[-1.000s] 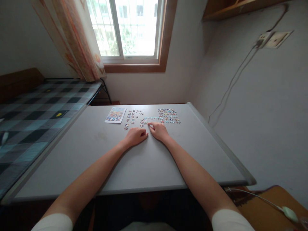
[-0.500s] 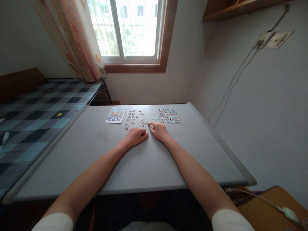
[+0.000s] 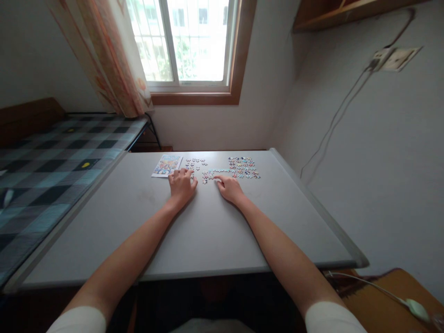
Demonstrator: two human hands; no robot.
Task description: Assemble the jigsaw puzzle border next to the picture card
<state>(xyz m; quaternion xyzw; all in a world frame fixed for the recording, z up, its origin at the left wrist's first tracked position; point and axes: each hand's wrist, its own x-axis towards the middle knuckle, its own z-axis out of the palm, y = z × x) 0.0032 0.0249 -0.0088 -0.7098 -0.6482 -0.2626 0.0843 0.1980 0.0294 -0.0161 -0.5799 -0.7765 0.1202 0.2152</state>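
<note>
Two hands lie on one table (image 3: 215, 240): the left hand (image 3: 181, 184) and the right hand (image 3: 229, 188). One picture card (image 3: 166, 165) lies on the table, just left of the left hand. Three patches of puzzle pieces show beyond the hands: one loose patch (image 3: 194, 163) just right of the card, one joined strip (image 3: 217, 172) right of that, and one dense patch (image 3: 243, 166) farthest from the card. The single pieces are too small to count. One window (image 3: 189, 41), one curtain (image 3: 114, 60), one bed (image 3: 52, 157).
</note>
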